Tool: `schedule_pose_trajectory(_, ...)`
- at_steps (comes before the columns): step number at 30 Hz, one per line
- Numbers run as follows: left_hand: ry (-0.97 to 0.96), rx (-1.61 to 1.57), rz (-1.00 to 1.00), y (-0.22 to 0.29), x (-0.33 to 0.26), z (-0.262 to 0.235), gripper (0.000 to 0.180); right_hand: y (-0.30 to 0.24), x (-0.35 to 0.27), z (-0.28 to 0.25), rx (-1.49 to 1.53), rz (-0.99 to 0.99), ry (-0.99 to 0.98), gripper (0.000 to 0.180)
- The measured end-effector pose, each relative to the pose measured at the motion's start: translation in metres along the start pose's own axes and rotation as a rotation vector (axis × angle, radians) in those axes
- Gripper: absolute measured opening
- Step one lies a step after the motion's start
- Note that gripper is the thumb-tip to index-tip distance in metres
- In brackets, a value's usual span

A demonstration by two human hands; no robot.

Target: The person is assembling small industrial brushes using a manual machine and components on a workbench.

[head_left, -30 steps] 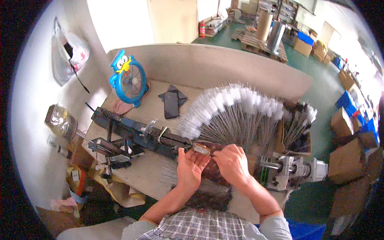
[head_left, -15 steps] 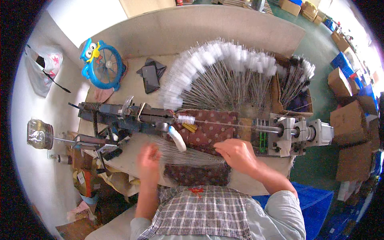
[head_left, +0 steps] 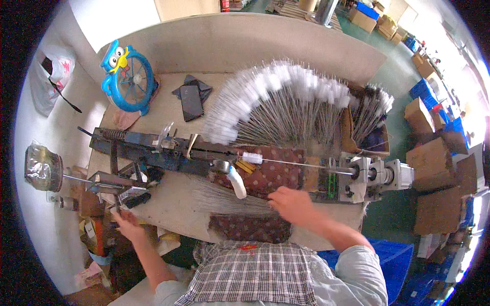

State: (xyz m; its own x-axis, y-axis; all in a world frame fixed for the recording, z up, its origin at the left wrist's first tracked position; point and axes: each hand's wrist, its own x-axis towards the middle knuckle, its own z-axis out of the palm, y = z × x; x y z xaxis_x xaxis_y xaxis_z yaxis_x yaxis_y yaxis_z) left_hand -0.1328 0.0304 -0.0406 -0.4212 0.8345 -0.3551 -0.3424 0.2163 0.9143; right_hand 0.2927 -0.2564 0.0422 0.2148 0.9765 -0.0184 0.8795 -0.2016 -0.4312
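Note:
At the left end of the bench machine, my left hand (head_left: 128,225) is closed around the lower end of a dark metal lever (head_left: 117,204). My right hand (head_left: 292,205) hovers over the table's front part, its thumb and fingers pinched together. Whatever it may hold is too small to make out. Under and beside its fingertips lies a bundle of thin wires (head_left: 224,196). Beyond the hands, a small white bristle brush (head_left: 252,158) sits in line with a thin metal rod (head_left: 301,164) running to the motor unit (head_left: 393,174). A white-wrapped handle (head_left: 237,184) slants down from the machine's middle (head_left: 178,155).
A wide fan of white wire brushes (head_left: 286,112) stands at the back. Dark and white brushes fill a cardboard box (head_left: 348,135) beside it. A phone (head_left: 191,103) and a blue toy-shaped fan (head_left: 127,81) stand back left. A jar (head_left: 44,169) is mounted far left.
My left hand has gone from the front of the table to the lever at the left. My right hand has shifted slightly left. The brush's bristles now look smoother and blurred.

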Motion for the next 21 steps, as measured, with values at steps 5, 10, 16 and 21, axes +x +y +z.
schedule_pose_trajectory(5, -0.24, -0.228, -0.129, -0.03, -0.08, 0.041, 0.026, 0.002, 0.011, 0.019, -0.061, 0.074, -0.041, 0.016)
schedule_pose_trajectory(10, -0.472, -0.154, -0.443, -0.06, -0.17, 0.092, 0.025, 0.016, 0.004, -0.011, -0.021, 0.078, 0.003, 0.015)
schedule_pose_trajectory(16, -0.926, 0.186, -0.216, -0.062, -0.256, 0.172, 0.026, 0.027, -0.014, -0.016, -0.034, 0.112, -0.02, 0.02)
schedule_pose_trajectory(21, -0.881, 0.026, -0.717, -0.038, -0.324, 0.209, 0.025, 0.027, -0.017, -0.015, -0.109, 0.051, -0.137, 0.024)
